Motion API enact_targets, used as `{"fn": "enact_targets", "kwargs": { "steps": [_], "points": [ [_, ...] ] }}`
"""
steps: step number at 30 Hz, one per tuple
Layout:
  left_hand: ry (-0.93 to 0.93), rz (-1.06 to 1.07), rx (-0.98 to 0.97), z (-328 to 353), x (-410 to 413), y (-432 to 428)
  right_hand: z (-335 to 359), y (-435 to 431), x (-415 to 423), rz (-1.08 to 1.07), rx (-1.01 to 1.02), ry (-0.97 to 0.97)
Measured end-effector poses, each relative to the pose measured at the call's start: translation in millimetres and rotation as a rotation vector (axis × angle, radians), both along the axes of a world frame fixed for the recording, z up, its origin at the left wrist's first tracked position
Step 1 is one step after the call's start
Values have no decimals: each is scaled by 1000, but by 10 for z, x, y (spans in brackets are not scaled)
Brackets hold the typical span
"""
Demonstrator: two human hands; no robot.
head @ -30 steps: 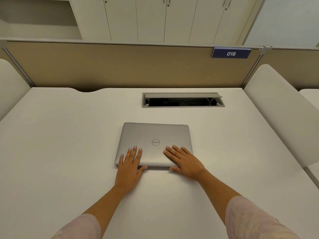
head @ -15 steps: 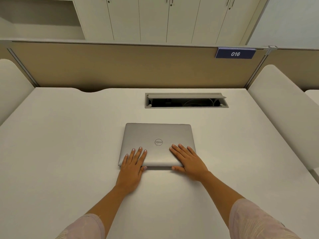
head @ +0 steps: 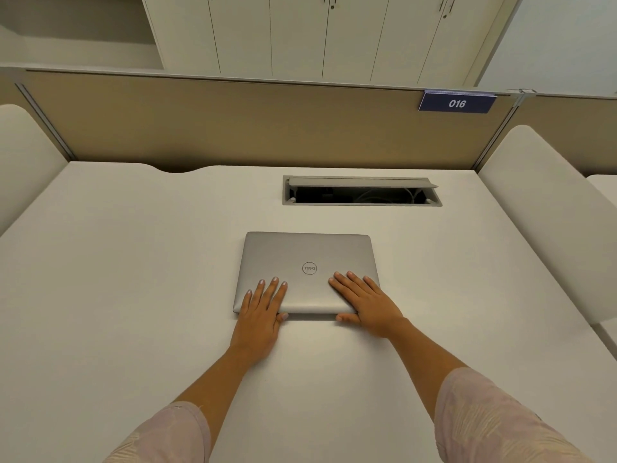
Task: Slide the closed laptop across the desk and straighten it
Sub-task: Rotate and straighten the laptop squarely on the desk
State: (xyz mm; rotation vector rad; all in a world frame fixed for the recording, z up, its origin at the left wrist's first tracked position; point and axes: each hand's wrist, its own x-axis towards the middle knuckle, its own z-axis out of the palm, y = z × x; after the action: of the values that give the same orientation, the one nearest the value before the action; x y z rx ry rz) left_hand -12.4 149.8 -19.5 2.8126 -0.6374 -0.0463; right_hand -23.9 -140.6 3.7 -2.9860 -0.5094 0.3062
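A white desk (head: 133,295) fills most of the head view, backed by a tan partition panel (head: 233,125) with pale cabinet doors (head: 300,31) above it and a dark blue plate reading 016 (head: 456,102) clipped to the panel's top edge at the right; a curved white divider (head: 547,222) rises along the desk's right side and another (head: 23,162) along the left; set into the desktop near the far edge is a grey cable tray (head: 362,191) with its flap lifted, dark inside, with pale cables faintly showing; just in front of that tray, well apart from both side dividers, a closed silver Dell laptop (head: 307,252) lies flat on the desk, its round logo facing up, its edges running roughly parallel to the desk's far edge; the left hand (head: 262,312) lies palm down on the lid's near left corner, fingers spread flat on the metal and the thumb tucked against the near edge, the heel of the hand over the desk; the right hand (head: 365,304) lies palm down on the near right corner, fingers fanned and angled inward toward the logo, the thumb stretched along the front edge at the desk surface; neither hand closes around the laptop, both are flat and open upon it; both forearms are bare, with light pink patterned sleeves (head: 490,422) showing at the bottom of the view.
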Motion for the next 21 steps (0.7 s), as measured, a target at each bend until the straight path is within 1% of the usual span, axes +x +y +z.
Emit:
{"fn": "enact_targets", "kwargs": {
  "steps": [4,7,13,15,17,20,21],
  "points": [
    [15,-3,-5,34,5,0,48,14,14,-11,-24,17],
    [26,2,-9,46,-10,12,30,53,-43,-51,-42,-12],
    [5,1,16,-68,-111,109,-137,213,-241,-210,-41,-98],
    [11,4,7,-55,-145,126,-192,287,-311,-273,-6,-128],
    [59,118,-103,-34,-179,133,-245,360,-391,-338,80,-158],
    [149,424,-294,-16,-223,198,-339,401,-554,-498,237,-207],
    [167,459,-326,-10,-233,223,-366,393,-608,-564,274,-224]
  ]
}}
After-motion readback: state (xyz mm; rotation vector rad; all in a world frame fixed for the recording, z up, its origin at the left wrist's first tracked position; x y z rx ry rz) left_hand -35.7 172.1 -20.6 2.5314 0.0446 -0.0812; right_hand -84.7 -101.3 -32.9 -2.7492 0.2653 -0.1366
